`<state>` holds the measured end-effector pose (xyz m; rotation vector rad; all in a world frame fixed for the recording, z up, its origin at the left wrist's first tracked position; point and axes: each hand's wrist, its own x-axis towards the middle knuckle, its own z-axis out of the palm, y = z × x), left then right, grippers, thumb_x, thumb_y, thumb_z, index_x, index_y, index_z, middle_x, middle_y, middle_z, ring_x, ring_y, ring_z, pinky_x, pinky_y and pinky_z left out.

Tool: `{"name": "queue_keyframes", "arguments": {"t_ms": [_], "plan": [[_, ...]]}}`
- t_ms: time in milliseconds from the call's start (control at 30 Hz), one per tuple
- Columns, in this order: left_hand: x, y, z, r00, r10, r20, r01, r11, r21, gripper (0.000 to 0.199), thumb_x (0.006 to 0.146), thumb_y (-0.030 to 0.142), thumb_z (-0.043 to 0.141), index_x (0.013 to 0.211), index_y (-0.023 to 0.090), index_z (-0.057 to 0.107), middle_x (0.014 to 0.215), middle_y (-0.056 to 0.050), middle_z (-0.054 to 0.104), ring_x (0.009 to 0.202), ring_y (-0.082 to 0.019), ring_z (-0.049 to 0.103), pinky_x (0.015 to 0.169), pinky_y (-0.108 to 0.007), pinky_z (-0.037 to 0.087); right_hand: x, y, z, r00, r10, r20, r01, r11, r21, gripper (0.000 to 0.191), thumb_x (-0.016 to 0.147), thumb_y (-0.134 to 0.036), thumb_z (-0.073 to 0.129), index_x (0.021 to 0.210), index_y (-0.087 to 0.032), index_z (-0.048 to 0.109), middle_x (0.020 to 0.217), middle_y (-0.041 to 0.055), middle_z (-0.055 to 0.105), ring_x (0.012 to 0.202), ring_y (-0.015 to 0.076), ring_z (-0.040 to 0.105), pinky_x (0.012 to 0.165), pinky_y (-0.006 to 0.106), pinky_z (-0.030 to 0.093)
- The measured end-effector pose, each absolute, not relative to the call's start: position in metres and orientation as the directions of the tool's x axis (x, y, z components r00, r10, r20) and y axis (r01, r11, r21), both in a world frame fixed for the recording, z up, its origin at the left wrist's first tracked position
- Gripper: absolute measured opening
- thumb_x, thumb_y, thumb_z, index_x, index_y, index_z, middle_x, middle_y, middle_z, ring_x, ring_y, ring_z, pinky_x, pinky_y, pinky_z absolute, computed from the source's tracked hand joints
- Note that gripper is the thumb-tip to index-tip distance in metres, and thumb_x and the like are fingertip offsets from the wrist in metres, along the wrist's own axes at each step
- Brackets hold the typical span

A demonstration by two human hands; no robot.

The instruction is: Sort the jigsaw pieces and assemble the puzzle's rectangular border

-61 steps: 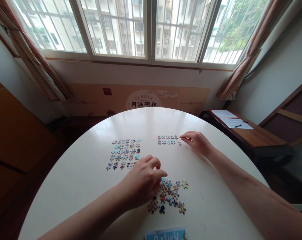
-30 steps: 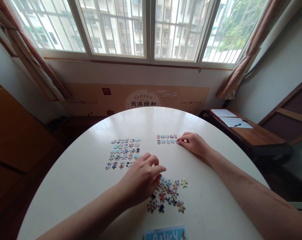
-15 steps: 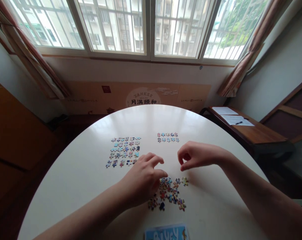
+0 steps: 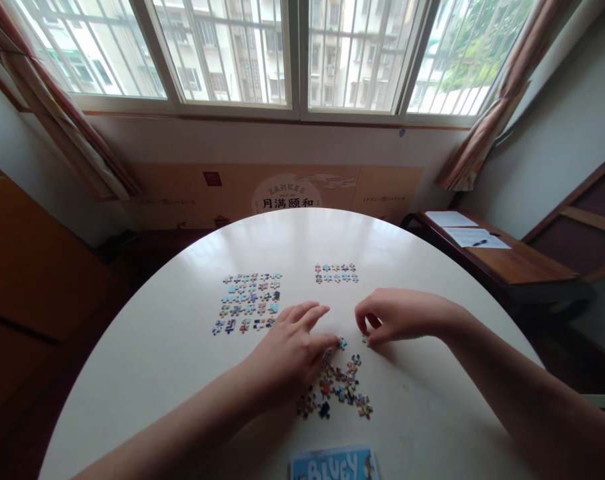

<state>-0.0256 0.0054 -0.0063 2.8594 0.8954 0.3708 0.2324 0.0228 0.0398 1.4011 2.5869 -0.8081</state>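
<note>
My left hand (image 4: 299, 343) reaches over the left side of a loose pile of jigsaw puzzle pieces (image 4: 339, 387), fingers spread, its thumb touching a light-blue puzzle piece (image 4: 343, 344) at the pile's far edge. Part of the pile is hidden under that hand. To the right, my right hand (image 4: 387, 317) has thumb and forefinger closed on a small yellow-green puzzle piece (image 4: 365, 339), mostly covered by the fingertips, at the table surface. Farther left lie rows of spaced-out puzzle pieces (image 4: 252, 298); two shorter rows of puzzle pieces (image 4: 337, 273) lie beyond my hands.
The round white table (image 4: 147, 347) carries everything. At its near edge lies a blue box (image 4: 335, 465) lettered "BLUEY". A wooden side table (image 4: 532, 263) at the right holds papers (image 4: 475, 237) and a pen. Barred windows and curtains stand behind.
The yellow-green piece has moved from the pile's right edge, away from me, to my right fingertips. The light-blue piece has slid out from the pile beside my left thumb.
</note>
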Motion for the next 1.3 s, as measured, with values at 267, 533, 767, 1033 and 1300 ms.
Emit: {"name": "queue_keyframes", "arguments": {"t_ms": [267, 533, 767, 1033, 1300], "plan": [[-0.030, 0.019, -0.010, 0.693, 0.673, 0.259, 0.687, -0.725, 0.049, 0.029, 0.101, 0.037, 0.050, 0.119, 0.031, 0.071, 0.149, -0.009, 0.050, 0.141, -0.037, 0.040, 0.114, -0.067, 0.029, 0.222, 0.042, 0.005, -0.517, 0.854, 0.053, 0.778, 0.495, -0.387, 0.024, 0.083, -0.012, 0.064, 0.094, -0.028, 0.078, 0.082, -0.0012, 0.074, 0.074, 0.0148, 0.062, 0.067, 0.027, 0.041], [-0.033, 0.026, -0.016, 0.643, 0.722, 0.253, 0.749, -0.662, -0.015, 0.035, 0.101, 0.041, 0.047, 0.127, 0.029, 0.067, 0.154, -0.011, 0.046, 0.146, -0.039, 0.033, 0.116, -0.071, 0.021, 0.211, 0.045, -0.015, -0.449, 0.859, 0.246, 0.780, 0.511, -0.362, 0.016, 0.087, -0.018, 0.068, 0.096, -0.028, 0.076, 0.086, -0.0019, 0.072, 0.074, 0.0131, 0.063, 0.068, 0.027, 0.041], [-0.032, 0.023, -0.019, 0.640, 0.720, 0.269, 0.747, -0.665, 0.004, 0.035, 0.101, 0.044, 0.046, 0.124, 0.029, 0.067, 0.154, -0.010, 0.045, 0.147, -0.039, 0.030, 0.116, -0.071, 0.017, 0.203, 0.049, -0.025, -0.394, 0.860, 0.324, 0.810, 0.492, -0.320, 0.015, 0.093, -0.024, 0.064, 0.088, -0.029, 0.078, 0.084, -0.0013, 0.069, 0.076, 0.0139, 0.061, 0.066, 0.027, 0.038], [-0.033, 0.019, -0.019, 0.641, 0.722, 0.259, 0.734, -0.676, 0.067, 0.032, 0.100, 0.044, 0.050, 0.121, 0.029, 0.068, 0.155, -0.009, 0.044, 0.146, -0.039, 0.030, 0.115, -0.072, 0.018, 0.189, 0.045, -0.025, -0.371, 0.884, 0.284, 0.864, 0.441, -0.244, 0.021, 0.098, -0.027, 0.056, 0.103, -0.027, 0.076, 0.086, 0.0014, 0.067, 0.077, 0.0150, 0.059, 0.064, 0.027, 0.035], [-0.030, 0.015, -0.019, 0.661, 0.698, 0.275, 0.705, -0.703, 0.092, 0.026, 0.096, 0.041, 0.057, 0.118, 0.031, 0.068, 0.153, -0.008, 0.045, 0.145, -0.039, 0.032, 0.114, -0.071, 0.024, 0.184, 0.044, -0.025, -0.358, 0.892, 0.277, 0.861, 0.430, -0.272, 0.024, 0.100, -0.027, 0.052, 0.099, -0.025, 0.076, 0.086, 0.0018, 0.067, 0.074, 0.0151, 0.059, 0.065, 0.027, 0.038]]}}
